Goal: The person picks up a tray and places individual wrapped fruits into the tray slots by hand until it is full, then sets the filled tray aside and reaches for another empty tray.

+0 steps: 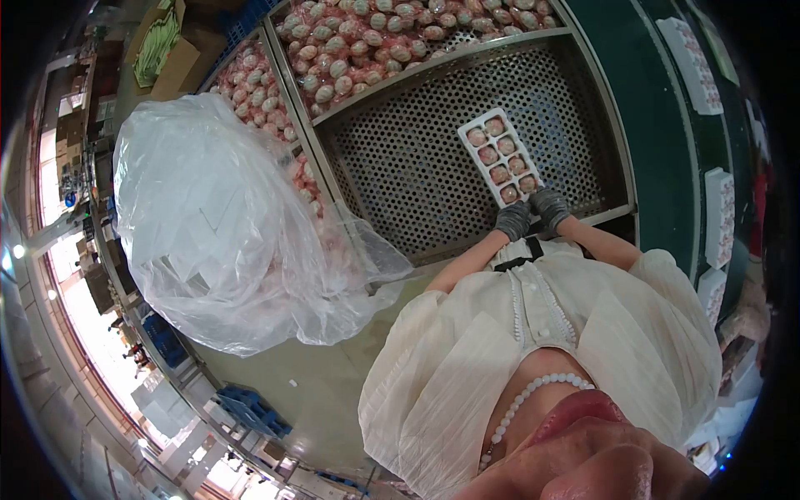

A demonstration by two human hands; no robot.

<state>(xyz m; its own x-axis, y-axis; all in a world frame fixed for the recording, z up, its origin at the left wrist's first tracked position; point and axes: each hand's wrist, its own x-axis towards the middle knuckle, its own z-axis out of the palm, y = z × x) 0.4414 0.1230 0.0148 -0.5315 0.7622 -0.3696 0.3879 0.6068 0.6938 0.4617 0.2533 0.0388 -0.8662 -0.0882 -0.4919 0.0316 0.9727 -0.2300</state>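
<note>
A white compartment tray (473,129) lies tilted across the perforated metal bin, with several round, pinkish-white wrapped pieces (506,145) seated in its two rows of pockets. Both hands wear dark grey gloves and meet at the tray's near end. My left hand (513,221) is closed at the left corner of that end. Beside it, my right hand (548,208) is closed at the right corner. The fingertips are partly hidden against the tray.
Heaps of wrapped pink-and-white pieces (350,50) fill the neighbouring bin sections behind metal dividers (442,71). A big clear plastic bag (208,225) bulges at the left. On the right, filled white trays (718,218) line a green belt (667,150). A cardboard box (190,71) stands back left.
</note>
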